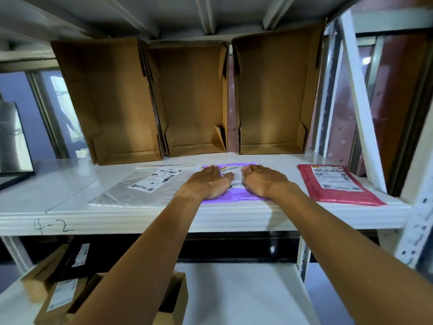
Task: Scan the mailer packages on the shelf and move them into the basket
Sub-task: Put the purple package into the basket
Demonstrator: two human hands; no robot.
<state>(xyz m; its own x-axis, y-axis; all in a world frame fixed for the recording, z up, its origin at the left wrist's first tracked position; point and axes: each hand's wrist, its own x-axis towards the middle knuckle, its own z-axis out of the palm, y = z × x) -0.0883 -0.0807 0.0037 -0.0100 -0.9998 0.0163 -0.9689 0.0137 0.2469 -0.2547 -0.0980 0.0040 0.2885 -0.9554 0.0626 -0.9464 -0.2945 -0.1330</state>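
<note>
Three flat mailer packages lie in a row near the front of the white shelf [210,219]. The silver mailer [131,188] is on the left, the purple mailer [236,184] in the middle, the red mailer [337,186] on the right. Each shows a white shipping label facing up. My left hand [208,181] and my right hand [262,181] both rest palm down on the purple mailer, one on each side of its label, fingers together and pointing away from me. No basket and no scanner are in view.
Three open brown cardboard boxes [192,95] stand tilted against the back of the shelf. A white upright post [365,113] rises on the right. On the lower shelf at the left sit labelled cardboard boxes [58,296].
</note>
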